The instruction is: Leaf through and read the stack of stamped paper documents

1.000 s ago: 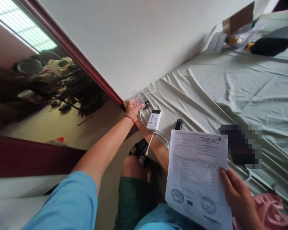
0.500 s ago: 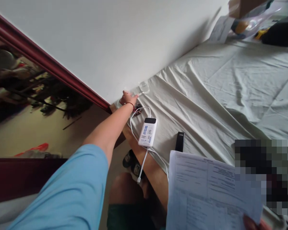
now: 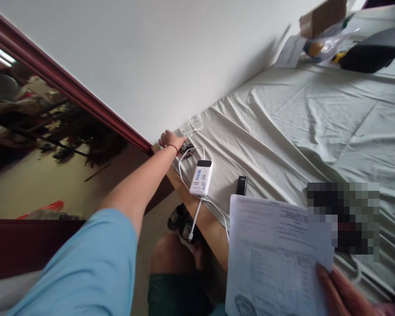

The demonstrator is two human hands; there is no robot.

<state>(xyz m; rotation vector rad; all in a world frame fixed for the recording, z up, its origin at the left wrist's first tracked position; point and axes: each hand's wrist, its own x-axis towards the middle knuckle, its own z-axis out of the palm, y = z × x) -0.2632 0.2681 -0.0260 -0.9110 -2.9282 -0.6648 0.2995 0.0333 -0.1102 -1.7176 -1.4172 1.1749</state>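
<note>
My left hand (image 3: 171,139), with a red cord (image 3: 174,148) round its wrist, reaches to the far corner of the cloth-covered surface beside the wall. Its thumb is apart from the bent fingers, and the fingertips are partly hidden. Clear plastic cups (image 3: 195,123) stand just right of it, and a dark beaded item (image 3: 186,150) lies by the wrist. Closer to me is a white power bank (image 3: 201,178) with a white cable (image 3: 196,217) attached. In my right hand (image 3: 344,292), closed on their edge, are printed paper sheets (image 3: 276,250).
A black oblong object (image 3: 241,185) lies beyond the papers. Wrinkled pale cloth (image 3: 283,118) covers the surface. At the back right are a cardboard box (image 3: 322,19), plastic bags and a black object (image 3: 371,50). A dark red frame (image 3: 72,96) edges the wall.
My left hand has shifted slightly left, away from the clear cups, which now show more fully. The papers and my right hand have come further into view as the camera turned.
</note>
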